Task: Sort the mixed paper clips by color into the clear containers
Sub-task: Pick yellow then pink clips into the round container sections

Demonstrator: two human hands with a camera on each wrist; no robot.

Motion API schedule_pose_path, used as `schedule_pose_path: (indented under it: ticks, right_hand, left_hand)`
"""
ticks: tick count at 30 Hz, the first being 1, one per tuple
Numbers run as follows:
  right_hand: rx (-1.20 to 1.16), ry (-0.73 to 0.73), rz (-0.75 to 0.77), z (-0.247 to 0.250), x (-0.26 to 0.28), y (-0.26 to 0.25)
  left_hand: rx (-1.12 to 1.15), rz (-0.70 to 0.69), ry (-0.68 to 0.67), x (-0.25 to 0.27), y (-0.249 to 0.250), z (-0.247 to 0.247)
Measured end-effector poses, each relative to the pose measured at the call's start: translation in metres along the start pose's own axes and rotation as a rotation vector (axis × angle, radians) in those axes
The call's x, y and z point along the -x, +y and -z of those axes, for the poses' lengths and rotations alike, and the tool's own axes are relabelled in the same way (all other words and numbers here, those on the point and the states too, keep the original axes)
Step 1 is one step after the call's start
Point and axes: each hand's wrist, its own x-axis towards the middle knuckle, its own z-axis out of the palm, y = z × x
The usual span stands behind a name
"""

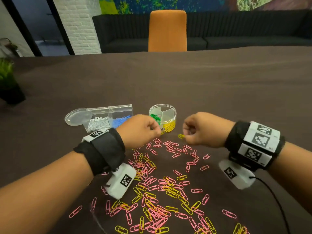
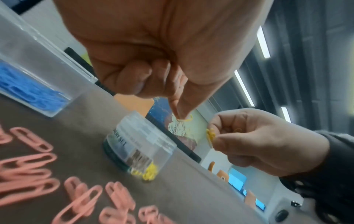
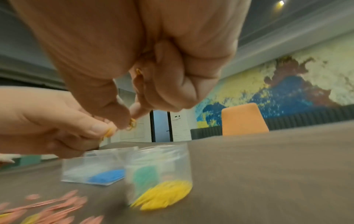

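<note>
Pink and yellow paper clips [image 1: 157, 191] lie scattered on the brown tablecloth in front of me. A round clear container [image 1: 162, 118] with divided compartments holds green clips and yellow clips. My left hand [image 1: 156, 130] hovers just left of it, thumb and fingertip pinching a yellow clip [image 2: 186, 119]. My right hand [image 1: 184, 135], right of the container, pinches yellow clips [image 1: 181, 136] with the other fingers curled in. A clear rectangular box [image 1: 109, 118] behind my left hand holds white clips and blue clips [image 2: 28, 89].
A round clear lid [image 1: 78, 116] lies left of the rectangular box. An orange chair [image 1: 167, 31] stands at the table's far edge and a potted plant [image 1: 8, 81] at the far left. A black cable [image 1: 273, 196] trails from my right wrist.
</note>
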Motion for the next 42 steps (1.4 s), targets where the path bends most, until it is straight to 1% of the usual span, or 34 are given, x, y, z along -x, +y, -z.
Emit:
schedule_pose_path:
  ticks: [2, 3, 5, 6, 8, 10, 15, 18, 25, 30, 33, 36, 40, 42]
  right_hand:
    - [0.059, 0.096, 0.033, 0.014, -0.034, -0.003]
    - [0.093, 0.133, 0.040, 0.019, -0.051, -0.005]
    - [0.144, 0.153, 0.029, 0.023, -0.082, -0.005]
    - [0.167, 0.130, 0.016, 0.022, -0.095, -0.005]
    - [0.211, 0.047, 0.006, 0.019, -0.112, -0.003]
    - [0.182, -0.013, 0.007, 0.019, -0.119, -0.003]
    - [0.063, -0.009, 0.019, 0.029, -0.122, -0.005]
    - [-0.004, -0.060, 0.024, 0.028, -0.122, -0.005]
    - [-0.074, 0.017, 0.093, 0.021, -0.113, 0.002]
    - [-0.172, 0.181, 0.076, 0.021, -0.094, 0.011]
    - [-0.173, 0.213, 0.039, 0.016, -0.071, 0.019]
    - [-0.143, 0.147, 0.011, 0.007, -0.037, 0.030]
    - [-0.105, -0.090, -0.064, -0.006, 0.013, 0.044]
    - [-0.087, -0.153, -0.116, -0.009, 0.033, 0.051]
  left_hand:
    - [0.063, 0.040, 0.142, -0.020, 0.000, 0.006]
    - [0.088, 0.059, 0.192, -0.028, 0.000, 0.009]
    - [0.123, 0.086, 0.251, -0.041, -0.002, 0.014]
    - [0.136, 0.096, 0.263, -0.045, -0.004, 0.014]
    - [0.162, 0.113, 0.261, -0.051, -0.007, 0.015]
    - [0.158, 0.109, 0.243, -0.054, -0.010, 0.015]
    - [0.007, 0.075, 0.183, -0.062, -0.012, 0.014]
    - [0.021, 0.098, 0.190, -0.067, -0.015, 0.012]
    - [-0.028, 0.074, 0.173, -0.073, -0.014, 0.016]
    - [-0.222, 0.036, 0.127, -0.089, 0.003, 0.010]
    - [-0.342, 0.013, 0.052, -0.095, 0.014, 0.004]
    - [-0.409, -0.009, -0.027, -0.098, 0.022, 0.003]
    - [-0.413, -0.036, -0.093, -0.098, 0.025, 0.003]
    - [-0.389, -0.026, -0.114, -0.096, 0.026, 0.003]
